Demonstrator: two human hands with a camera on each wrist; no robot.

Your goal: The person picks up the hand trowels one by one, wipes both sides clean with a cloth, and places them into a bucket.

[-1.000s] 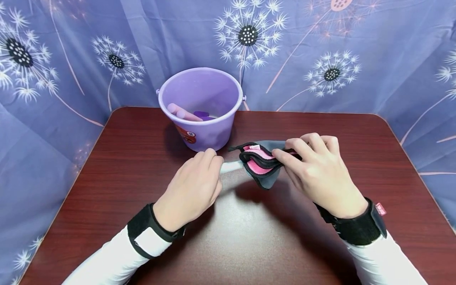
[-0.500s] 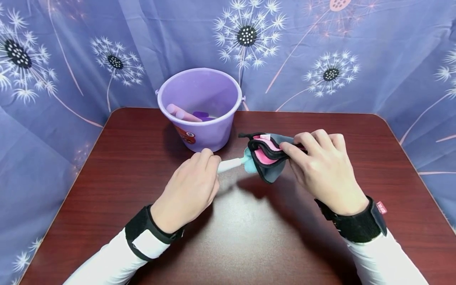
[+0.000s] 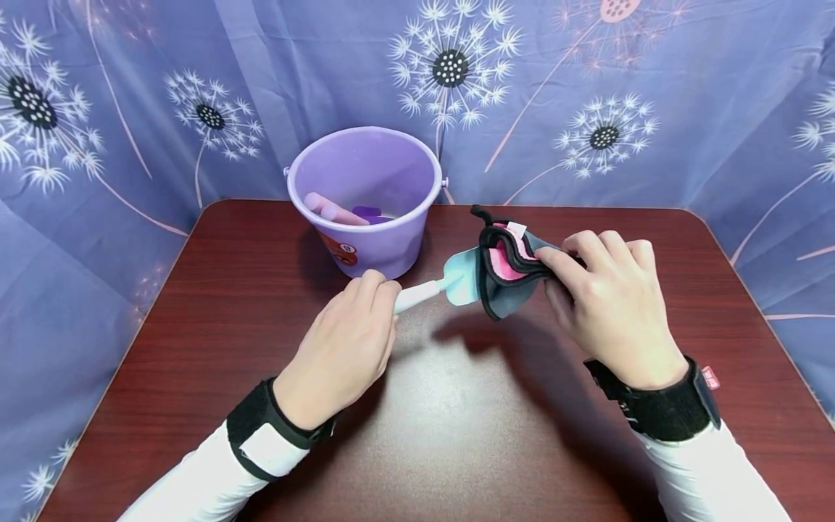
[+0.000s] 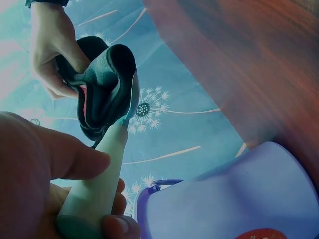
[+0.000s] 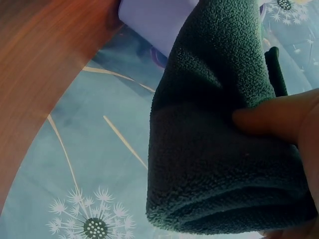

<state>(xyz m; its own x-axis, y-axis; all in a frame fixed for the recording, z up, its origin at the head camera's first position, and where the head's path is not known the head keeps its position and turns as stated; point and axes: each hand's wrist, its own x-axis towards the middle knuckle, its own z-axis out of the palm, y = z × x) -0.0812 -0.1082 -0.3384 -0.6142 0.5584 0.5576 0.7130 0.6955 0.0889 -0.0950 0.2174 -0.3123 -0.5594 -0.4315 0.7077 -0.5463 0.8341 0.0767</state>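
My left hand (image 3: 339,348) grips the white handle of a toy shovel (image 3: 462,277) above the table, fingers and thumb curled round it. Its light-blue blade points right, and the far part is hidden behind the cloth. With my right hand (image 3: 609,308) I pinch a folded cleaning cloth (image 3: 512,279), grey and pink with black edging and a small white tag. The folds lie against the blade. In the left wrist view, the shovel handle (image 4: 99,184) has a teal end and my thumb lies along it. The right wrist view shows my thumb pressing the cloth's fuzzy dark face (image 5: 209,144).
A purple bucket (image 3: 391,250) stands at the back left of the dark red wooden table (image 3: 248,304). Inside it are pink handles (image 3: 333,209) and a purple piece (image 3: 367,212). A blue curtain (image 3: 313,58) with a dandelion print hangs round the table's far and side edges.
My right hand has moved right and a little away with the cloth, so more of the blue blade shows. My left hand has shifted slightly left, still holding the handle.
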